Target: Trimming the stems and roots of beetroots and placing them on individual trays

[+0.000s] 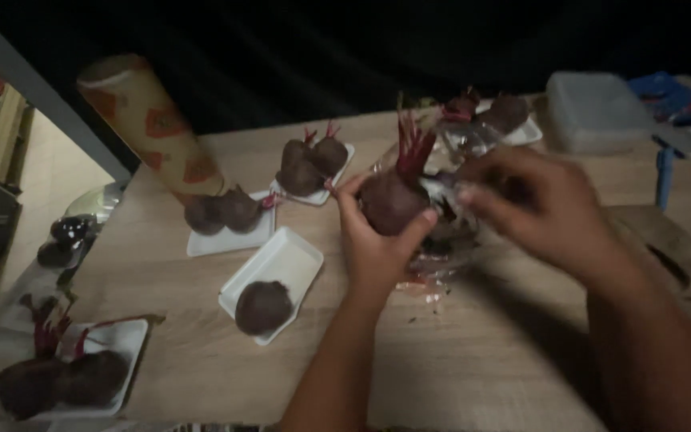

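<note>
My left hand [373, 240] grips a dark beetroot [389, 200] with red stalks pointing up, held above the wooden table [473, 360]. My right hand [533, 204] is blurred beside it and pinches clear plastic wrap [453, 196] that hangs around the beetroot. A white foam tray [285, 260] with one beetroot [263, 306] lies just left of my left wrist.
Other white trays of beetroots sit at the back [313, 164], the left middle [225, 216], the front left corner [65, 376] and the far right back [497, 116]. A patterned paper roll [149, 120] stands at the back left. A translucent box [593, 108] is at the back right.
</note>
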